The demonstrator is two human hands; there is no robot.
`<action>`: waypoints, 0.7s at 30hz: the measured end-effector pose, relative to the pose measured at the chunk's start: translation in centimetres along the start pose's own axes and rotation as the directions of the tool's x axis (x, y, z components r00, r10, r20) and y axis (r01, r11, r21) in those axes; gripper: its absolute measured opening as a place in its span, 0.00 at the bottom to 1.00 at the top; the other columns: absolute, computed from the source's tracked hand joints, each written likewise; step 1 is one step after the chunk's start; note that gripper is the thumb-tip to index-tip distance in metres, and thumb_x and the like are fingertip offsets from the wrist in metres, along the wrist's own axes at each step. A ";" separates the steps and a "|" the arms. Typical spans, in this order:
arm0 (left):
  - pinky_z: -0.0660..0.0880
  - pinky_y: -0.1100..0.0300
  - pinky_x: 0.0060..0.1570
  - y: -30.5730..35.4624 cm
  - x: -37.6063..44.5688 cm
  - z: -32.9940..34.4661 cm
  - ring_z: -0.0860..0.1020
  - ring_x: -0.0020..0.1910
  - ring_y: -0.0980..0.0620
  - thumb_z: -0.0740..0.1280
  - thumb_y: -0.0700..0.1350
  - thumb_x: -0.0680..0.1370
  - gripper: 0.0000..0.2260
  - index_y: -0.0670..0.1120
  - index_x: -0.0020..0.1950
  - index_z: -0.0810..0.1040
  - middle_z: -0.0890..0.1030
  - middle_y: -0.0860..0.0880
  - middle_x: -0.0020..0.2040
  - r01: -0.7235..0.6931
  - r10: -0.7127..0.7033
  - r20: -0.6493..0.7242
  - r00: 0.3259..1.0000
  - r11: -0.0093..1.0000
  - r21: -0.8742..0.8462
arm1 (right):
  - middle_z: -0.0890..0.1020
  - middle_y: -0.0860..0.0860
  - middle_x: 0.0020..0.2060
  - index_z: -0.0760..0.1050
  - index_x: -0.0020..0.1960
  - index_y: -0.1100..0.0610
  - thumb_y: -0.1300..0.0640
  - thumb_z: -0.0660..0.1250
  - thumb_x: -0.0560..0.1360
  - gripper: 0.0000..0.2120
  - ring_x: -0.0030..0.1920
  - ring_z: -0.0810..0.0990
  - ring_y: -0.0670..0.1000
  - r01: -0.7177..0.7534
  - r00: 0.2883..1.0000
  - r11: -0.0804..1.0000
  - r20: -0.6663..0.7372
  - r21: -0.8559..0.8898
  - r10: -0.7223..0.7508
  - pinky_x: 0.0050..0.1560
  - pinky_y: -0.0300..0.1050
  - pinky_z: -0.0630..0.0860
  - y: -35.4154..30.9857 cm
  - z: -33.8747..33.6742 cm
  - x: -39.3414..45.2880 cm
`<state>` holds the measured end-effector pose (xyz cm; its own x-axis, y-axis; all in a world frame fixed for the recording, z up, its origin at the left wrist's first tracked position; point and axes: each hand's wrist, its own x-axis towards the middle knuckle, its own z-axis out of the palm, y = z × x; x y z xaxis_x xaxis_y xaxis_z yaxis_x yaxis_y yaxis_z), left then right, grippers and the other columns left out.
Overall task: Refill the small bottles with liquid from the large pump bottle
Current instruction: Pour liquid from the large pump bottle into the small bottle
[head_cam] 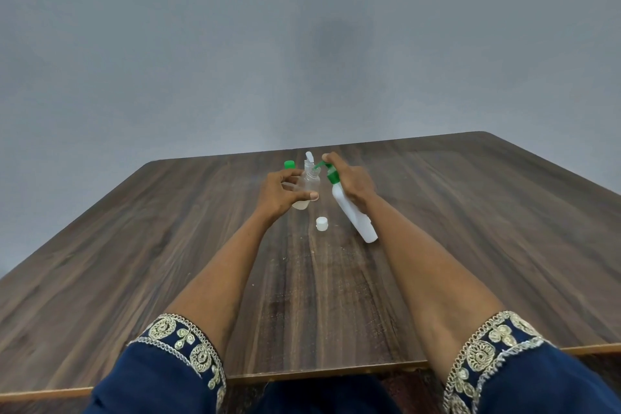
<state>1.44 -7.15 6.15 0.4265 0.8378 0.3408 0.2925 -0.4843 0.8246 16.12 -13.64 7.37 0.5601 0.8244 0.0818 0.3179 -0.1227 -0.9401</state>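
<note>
My left hand (282, 193) grips a small clear bottle (307, 186), uncapped, with a little pale liquid at its bottom. My right hand (349, 180) holds the large white pump bottle (353, 213), tilted so that its green pump nozzle (322, 165) points at the small bottle's mouth. A white cap (321, 223) lies on the wooden table (168, 245) just in front of both bottles. Behind my left hand stands another small bottle with a green cap (289, 164). A white spray top (309, 156) shows behind the clear bottle.
The table's far edge runs just behind the bottles, with a plain grey wall beyond. The table's near edge lies by my blue embroidered sleeves (174, 363).
</note>
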 end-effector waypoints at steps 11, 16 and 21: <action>0.76 0.56 0.50 0.2 -0.6 -0.1 0.78 0.50 0.48 0.79 0.45 0.64 0.25 0.46 0.59 0.79 0.80 0.46 0.52 -0.013 0.013 0.001 1.000 1.000 -0.005 | 0.82 0.54 0.46 0.82 0.48 0.51 0.22 0.52 0.55 0.41 0.49 0.78 0.55 0.059 0.998 0.996 -0.008 -0.064 -0.059 0.56 0.54 0.74 0.3 0.0 0.2; 0.74 0.60 0.47 0.1 -0.7 -0.2 0.77 0.49 0.50 0.78 0.47 0.64 0.27 0.44 0.61 0.78 0.79 0.46 0.53 -0.029 0.028 0.020 0.999 0.998 0.049 | 0.84 0.53 0.44 0.82 0.46 0.56 0.25 0.51 0.58 0.41 0.47 0.79 0.54 0.076 0.995 0.992 -0.058 -0.101 -0.082 0.51 0.52 0.74 0.8 0.3 0.8; 0.71 0.67 0.42 -0.1 -0.9 -0.1 0.76 0.47 0.53 0.78 0.46 0.65 0.27 0.42 0.62 0.77 0.79 0.47 0.53 -0.039 0.038 0.023 0.999 0.997 0.067 | 0.83 0.53 0.42 0.82 0.46 0.57 0.25 0.49 0.58 0.42 0.44 0.78 0.54 0.110 0.993 0.977 -0.033 -0.184 -0.118 0.45 0.49 0.72 1.1 0.2 1.1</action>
<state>0.89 -7.83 5.80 0.4572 0.8128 0.3611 0.3320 -0.5326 0.7785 16.93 -12.71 6.36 0.5439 0.8143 0.2027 0.5127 -0.1312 -0.8485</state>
